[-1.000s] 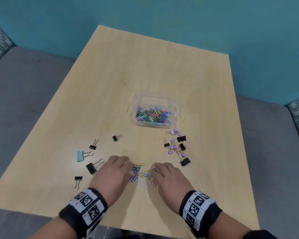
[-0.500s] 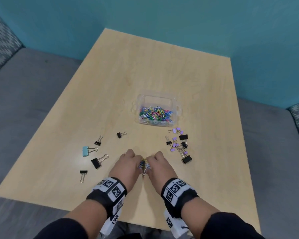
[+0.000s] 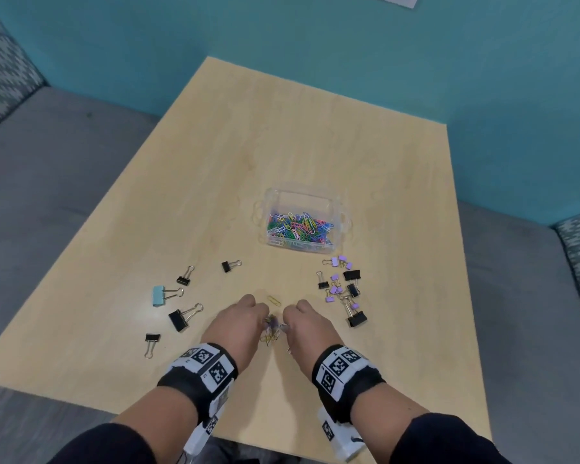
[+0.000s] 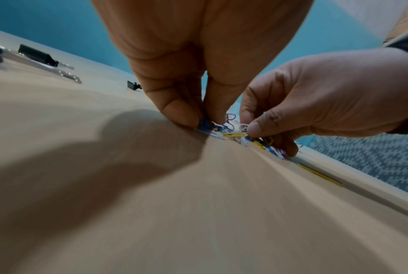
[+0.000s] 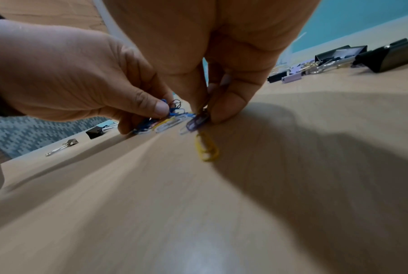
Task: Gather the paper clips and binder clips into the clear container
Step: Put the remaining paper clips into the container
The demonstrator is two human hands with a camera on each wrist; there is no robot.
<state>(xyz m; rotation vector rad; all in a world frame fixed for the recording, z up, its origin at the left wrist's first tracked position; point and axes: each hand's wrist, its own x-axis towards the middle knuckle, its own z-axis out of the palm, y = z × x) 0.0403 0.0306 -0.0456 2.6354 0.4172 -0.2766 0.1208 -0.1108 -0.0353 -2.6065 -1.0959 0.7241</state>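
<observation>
Both hands, left (image 3: 240, 324) and right (image 3: 310, 326), pinch a small tangle of multicoloured paper clips (image 3: 271, 331) on the table (image 3: 181, 202).

Two bare forearms enter from the lower edge of the head view. Each wrist carries a black band (image 3: 198, 376) faced with white panels printed in black square-pattern markers; the other band (image 3: 345, 373) sits lower right of centre. Below each band hangs a white block with another such marker, the right-hand one trailing a short dark loop. Dark sleeves (image 3: 108, 443) cover the arms in both bottom corners of the frame.
</observation>
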